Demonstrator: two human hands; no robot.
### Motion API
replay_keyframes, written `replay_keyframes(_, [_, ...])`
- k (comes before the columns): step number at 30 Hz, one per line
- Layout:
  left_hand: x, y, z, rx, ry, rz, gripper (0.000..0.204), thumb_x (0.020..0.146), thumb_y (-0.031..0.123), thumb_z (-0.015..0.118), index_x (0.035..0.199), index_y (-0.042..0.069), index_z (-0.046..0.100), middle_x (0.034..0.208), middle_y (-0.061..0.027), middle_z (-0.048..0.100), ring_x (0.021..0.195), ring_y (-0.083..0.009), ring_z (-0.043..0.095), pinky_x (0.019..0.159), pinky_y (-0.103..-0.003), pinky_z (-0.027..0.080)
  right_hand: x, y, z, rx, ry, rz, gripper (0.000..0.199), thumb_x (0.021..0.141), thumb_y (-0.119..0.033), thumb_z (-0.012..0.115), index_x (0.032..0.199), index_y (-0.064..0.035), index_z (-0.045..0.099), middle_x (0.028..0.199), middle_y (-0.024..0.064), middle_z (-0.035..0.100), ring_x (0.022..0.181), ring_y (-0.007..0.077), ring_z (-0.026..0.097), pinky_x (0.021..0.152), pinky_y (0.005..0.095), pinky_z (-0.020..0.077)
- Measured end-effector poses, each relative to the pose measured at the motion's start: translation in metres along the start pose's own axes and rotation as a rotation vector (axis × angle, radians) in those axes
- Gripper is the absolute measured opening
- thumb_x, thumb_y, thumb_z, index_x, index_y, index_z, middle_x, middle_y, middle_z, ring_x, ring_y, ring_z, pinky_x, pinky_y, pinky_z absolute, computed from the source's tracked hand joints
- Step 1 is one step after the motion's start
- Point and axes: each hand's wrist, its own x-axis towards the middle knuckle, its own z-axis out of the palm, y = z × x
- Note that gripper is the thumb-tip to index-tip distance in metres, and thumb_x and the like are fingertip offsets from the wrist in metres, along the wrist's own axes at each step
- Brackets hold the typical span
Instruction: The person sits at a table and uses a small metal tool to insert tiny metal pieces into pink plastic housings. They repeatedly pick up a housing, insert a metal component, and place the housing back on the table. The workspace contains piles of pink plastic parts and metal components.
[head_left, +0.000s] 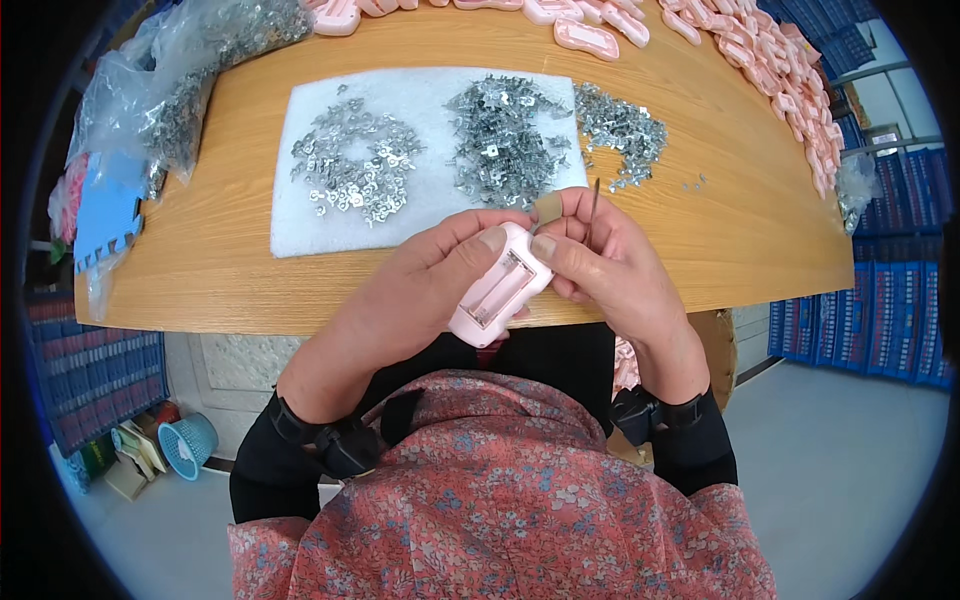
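Head view. I saw the pink plastic housing (497, 290) held over the near edge of the wooden table (230, 250), just in front of the white foam mat (420, 100). Its long axis ran diagonally: the upper end pointed away from me and to the right, toward the mat, and the lower end pointed back toward my body and to the left. The open compartment with its ribbed slots faced upward.

My left hand (420, 290) was clenched around the housing from the left, thumb pressed on its upper end. My right hand (610, 265) gripped the same upper end from the right, thumb against the casing; its fingers also pinched a thin metal pin (594, 205), which stood nearly upright, and a small tan piece (547, 207) just beside the pin.

On the mat lay two heaps of small metal clips: a flat scatter (355, 165) on the left part and a denser pile (500, 140) on the right part. A third heap (622, 128) lay on bare wood just right of the mat. More pink housings (770, 50) lined the far edge of the table beyond the mat. A clear bag of metal parts (170, 70) sat left of the mat.
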Motion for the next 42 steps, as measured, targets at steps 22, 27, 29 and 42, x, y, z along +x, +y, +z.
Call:
replay_keyframes(22, [0.013, -0.004, 0.006, -0.543, -0.191, -0.131, 0.035, 0.105, 0.027, 0.042, 0.131, 0.005, 0.05, 0.089, -0.0047, 0.056, 0.058, -0.0079, 0.044, 0.047, -0.021, 0.034, -0.005, 0.018, -0.01, -0.024, 0.113, -0.352, 0.021, 0.093, -0.01, 0.07, 0.109, -0.0025, 0.058, 0.081, -0.0045, 0.054, 0.067, 0.0016, 0.048, 0.063, 0.0177, 0.0405])
replay_keyframes(27, [0.016, -0.014, 0.002, -0.681, -0.269, -0.172, 0.038, 0.105, 0.032, 0.04, 0.132, 0.006, 0.049, 0.093, -0.0088, 0.055, 0.059, -0.0088, 0.044, 0.046, -0.021, 0.03, -0.008, 0.018, -0.011, -0.173, 0.114, -0.382, 0.026, 0.089, -0.009, 0.074, 0.11, -0.0021, 0.061, 0.078, -0.006, 0.053, 0.066, 0.0024, 0.047, 0.063, 0.0195, 0.0419])
replay_keyframes(29, [0.02, -0.022, -0.002, -0.707, -0.328, -0.183, 0.039, 0.105, 0.034, 0.041, 0.133, 0.008, 0.049, 0.093, -0.0097, 0.055, 0.059, -0.0092, 0.044, 0.046, -0.02, 0.03, -0.008, 0.018, -0.011, -0.194, 0.104, -0.367, 0.025, 0.088, -0.01, 0.075, 0.109, -0.0014, 0.063, 0.076, -0.0063, 0.053, 0.066, 0.0024, 0.047, 0.062, 0.0199, 0.0422])
replay_keyframes(42, [0.018, -0.026, -0.005, -0.723, -0.306, -0.229, 0.042, 0.105, 0.032, 0.043, 0.139, 0.009, 0.048, 0.092, -0.0096, 0.058, 0.056, -0.0091, 0.044, 0.047, -0.023, 0.034, -0.012, 0.018, -0.033, -0.127, 0.199, -0.271, 0.018, 0.092, -0.008, 0.07, 0.107, 0.0008, 0.067, 0.085, -0.0039, 0.063, 0.075, 0.0028, 0.054, 0.07, 0.0199, 0.0465])
